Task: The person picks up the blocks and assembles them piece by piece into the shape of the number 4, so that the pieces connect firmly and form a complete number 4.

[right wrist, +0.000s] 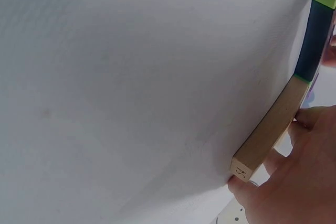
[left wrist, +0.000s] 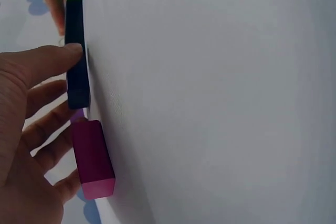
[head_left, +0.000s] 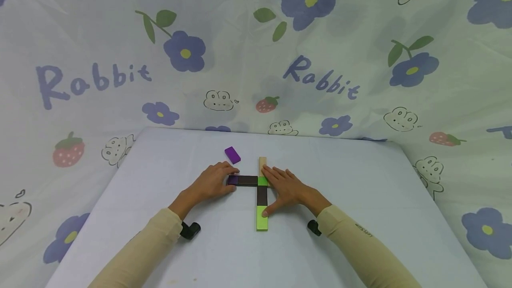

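Wooden blocks lie end to end in a cross-like figure in the head view. Its left arm is a black block (head_left: 247, 181) ending in a dark purple block (head_left: 233, 180). A green block (head_left: 262, 181) marks the centre. Below it come another black block (head_left: 262, 195) and a light green block (head_left: 262, 223); a plain wood block (head_left: 262, 162) points away. My left hand (head_left: 212, 182) pinches the purple end between thumb and fingers. My right hand (head_left: 290, 189) is spread flat, fingertips by the wood block, thumb on the light green one. A magenta block (left wrist: 94, 158) stands beside my left fingers.
A loose purple block (head_left: 232, 155) lies beyond my left hand. White cloth covers the table (head_left: 340, 168), and a patterned curtain (head_left: 240, 57) hangs behind its far edge. A dark wrist camera (head_left: 190, 230) sits under the left wrist.
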`<state>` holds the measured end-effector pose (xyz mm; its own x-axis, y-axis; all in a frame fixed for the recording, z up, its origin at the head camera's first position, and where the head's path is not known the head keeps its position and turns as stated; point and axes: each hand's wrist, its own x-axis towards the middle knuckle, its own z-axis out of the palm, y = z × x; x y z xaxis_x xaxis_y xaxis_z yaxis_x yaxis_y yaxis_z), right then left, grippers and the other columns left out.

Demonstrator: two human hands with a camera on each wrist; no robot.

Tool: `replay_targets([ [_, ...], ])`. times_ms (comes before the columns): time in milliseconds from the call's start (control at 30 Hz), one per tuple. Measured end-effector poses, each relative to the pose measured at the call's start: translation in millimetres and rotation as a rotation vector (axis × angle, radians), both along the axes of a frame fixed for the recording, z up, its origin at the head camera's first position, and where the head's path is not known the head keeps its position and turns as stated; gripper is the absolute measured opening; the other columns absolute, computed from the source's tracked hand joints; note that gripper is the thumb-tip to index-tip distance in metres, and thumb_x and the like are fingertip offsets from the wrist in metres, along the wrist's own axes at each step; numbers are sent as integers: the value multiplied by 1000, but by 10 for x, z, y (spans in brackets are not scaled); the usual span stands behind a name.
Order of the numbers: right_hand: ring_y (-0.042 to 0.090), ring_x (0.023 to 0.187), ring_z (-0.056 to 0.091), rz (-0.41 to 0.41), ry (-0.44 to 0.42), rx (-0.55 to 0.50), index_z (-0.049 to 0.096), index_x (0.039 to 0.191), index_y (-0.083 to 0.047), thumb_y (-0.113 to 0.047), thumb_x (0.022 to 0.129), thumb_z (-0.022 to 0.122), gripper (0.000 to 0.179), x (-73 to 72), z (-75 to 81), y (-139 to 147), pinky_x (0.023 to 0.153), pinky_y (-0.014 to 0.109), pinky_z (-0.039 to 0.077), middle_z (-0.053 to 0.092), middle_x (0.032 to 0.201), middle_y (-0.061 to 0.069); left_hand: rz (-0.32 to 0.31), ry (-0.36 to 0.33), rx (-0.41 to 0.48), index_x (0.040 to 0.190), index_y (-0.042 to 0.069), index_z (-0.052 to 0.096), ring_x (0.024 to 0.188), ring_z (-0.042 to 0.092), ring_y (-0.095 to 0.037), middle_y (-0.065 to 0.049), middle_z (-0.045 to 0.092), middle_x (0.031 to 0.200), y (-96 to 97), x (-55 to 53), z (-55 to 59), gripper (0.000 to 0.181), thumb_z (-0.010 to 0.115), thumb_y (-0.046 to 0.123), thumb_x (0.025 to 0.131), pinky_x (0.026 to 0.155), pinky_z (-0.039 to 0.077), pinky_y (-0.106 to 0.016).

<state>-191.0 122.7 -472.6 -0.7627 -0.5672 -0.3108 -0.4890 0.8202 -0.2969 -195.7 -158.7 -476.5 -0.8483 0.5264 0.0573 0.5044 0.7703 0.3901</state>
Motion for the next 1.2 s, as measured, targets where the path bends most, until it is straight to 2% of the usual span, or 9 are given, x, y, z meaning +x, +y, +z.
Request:
replay_targets([
  [167, 26, 155, 10, -1, -10, -9, 10, 164, -21, -80, 64, 76, 134, 4, 9, 3, 122, 57, 9, 8, 170, -3, 35, -54, 40, 132, 10, 65, 122, 57, -32, -10, 61, 130, -32, -26, 41, 52, 80, 29, 87, 107, 42, -55],
  [267, 26, 155, 9, 0, -10, -10, 10, 164, -20, -79, 64, 77, 134, 7, 12, 7, 122, 56, 9, 8, 170, -3, 73, -80, 80, 137, 11, 61, 125, 54, -33, -11, 59, 133, -58, -81, 70, 56, 79, 32, 88, 108, 42, -56],
  [533, 25, 155, 10, -3, -3, -5, 10, 164, -21, -79, 64, 76, 134, 7, 2, 8, 122, 56, 9, 7, 170, -3, 180, -136, 125, 153, 9, 41, 140, 42, -39, -20, 44, 151, -139, -340, 94, 80, 78, 39, 88, 112, 36, -59],
  [700, 25, 155, 9, -5, -8, -9, 10, 164, -21, -79, 65, 76, 133, 6, 3, 5, 122, 56, 8, 7, 170, -3, 221, -190, 151, 157, 7, 30, 139, 43, -37, -20, 39, 154, -166, -489, 68, 90, 78, 40, 88, 113, 35, -57],
  [867, 24, 155, 9, -1, -6, -6, 9, 164, -22, -80, 65, 75, 133, -1, -6, 15, 123, 54, 8, 6, 170, -4, 250, -205, 128, 157, 2, 30, 136, 45, -38, -22, 41, 152, -143, -599, 62, 93, 77, 43, 88, 113, 35, -59],
  [1000, 23, 155, 9, 2, -3, -7, 8, 164, -22, -81, 64, 75, 134, -7, -9, 23, 123, 54, 8, 6, 170, -4, 256, -173, 66, 153, -2, 36, 135, 44, -42, -25, 47, 147, -95, -655, 56, 93, 77, 47, 86, 112, 32, -64],
  [1200, 24, 155, 9, 8, -8, -7, 8, 164, -21, -81, 65, 75, 134, -12, -12, 30, 123, 54, 8, 6, 170, -3, 289, -126, -27, 147, -2, 47, 133, 45, -43, -25, 52, 142, -24, -706, 6, 89, 80, 49, 83, 110, 34, -64],
])
